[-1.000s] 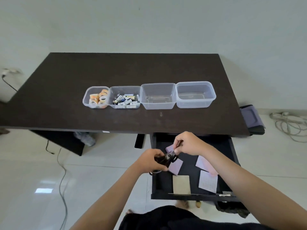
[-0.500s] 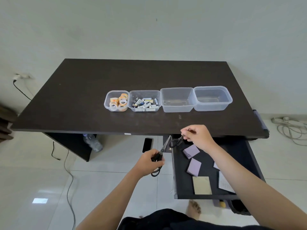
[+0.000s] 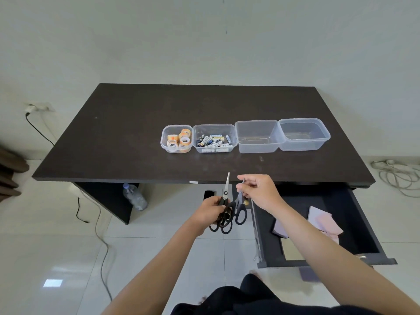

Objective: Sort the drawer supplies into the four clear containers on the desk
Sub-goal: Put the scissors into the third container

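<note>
Four clear containers stand in a row on the dark desk [image 3: 127, 133]: one with tape rolls [image 3: 177, 139], one with batteries [image 3: 214, 139], and two with nothing visible inside [image 3: 256, 136] [image 3: 303, 134]. My left hand [image 3: 210, 212] grips black-handled scissors [image 3: 223, 214] by the handles, blades pointing up. My right hand [image 3: 259, 192] pinches a second pair of scissors [image 3: 239, 208] by the blades, handles hanging down. Both hands are below the desk's front edge, left of the open drawer [image 3: 350, 223], where purple and tan sticky-note pads [image 3: 322, 221] lie.
A water bottle [image 3: 135, 196] and a phone [image 3: 208, 194] lie on the tiled floor under the desk. Cables run on the floor at the left [image 3: 100, 235] and right [image 3: 397, 176]. The drawer sticks out at the lower right.
Both hands lifted out of the drawer, each with scissors, and came together left of it. The view shifted, so the drawer now sits further right.
</note>
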